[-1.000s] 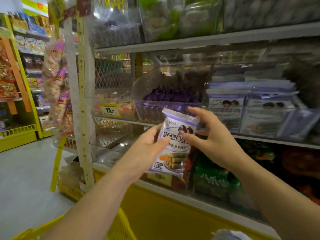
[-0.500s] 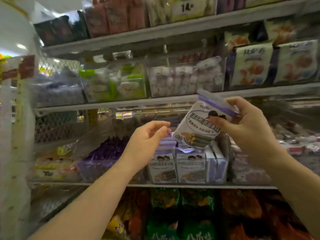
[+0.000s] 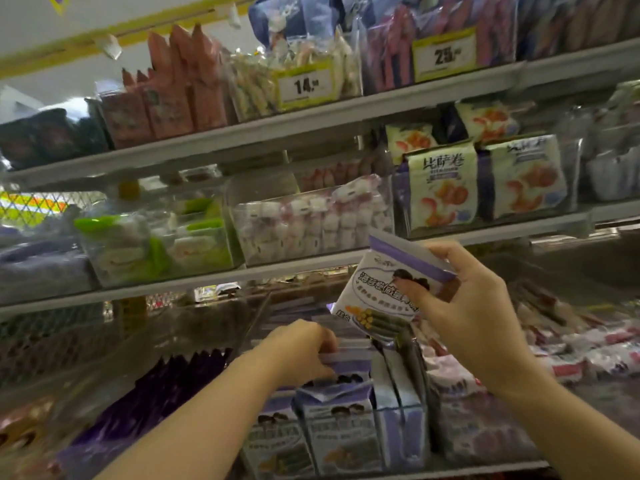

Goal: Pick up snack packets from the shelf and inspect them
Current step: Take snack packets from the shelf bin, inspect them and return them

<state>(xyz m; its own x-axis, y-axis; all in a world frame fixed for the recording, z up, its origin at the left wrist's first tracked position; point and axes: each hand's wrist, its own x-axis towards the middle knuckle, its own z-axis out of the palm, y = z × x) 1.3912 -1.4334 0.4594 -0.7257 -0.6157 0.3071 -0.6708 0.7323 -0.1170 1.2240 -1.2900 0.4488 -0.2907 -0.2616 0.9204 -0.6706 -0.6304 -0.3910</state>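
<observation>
The right hand (image 3: 474,306) holds a snack packet (image 3: 384,292) up in front of the shelving, just below the front edge of the middle shelf (image 3: 242,271). The thumb presses across the printed white face and the fingers wrap behind it near the purple top seal. The packet is tilted, its seal towards the upper right and its lower corner hanging just above a row of matching packets (image 3: 332,431). These stand upright in a clear bin on the lower shelf. The left hand (image 3: 304,351) reaches into that row from the left. Its fingers are curled tightly over the top seal of a standing packet (image 3: 346,363) further back in the row, with the fingertips hidden behind it. Left of the row lie dark purple packs (image 3: 156,393), blurred. On the middle shelf sit a clear bin of green and white packs (image 3: 156,240), a clear bin of white and pink sweets (image 3: 311,223) and, towards the right end, pale bags printed with orange rolls (image 3: 441,188). Along the top shelf's front edge stand reddish bags (image 3: 173,84) and two yellow-framed price tags, one reading 14 (image 3: 306,85) and one reading 25 (image 3: 445,55).
</observation>
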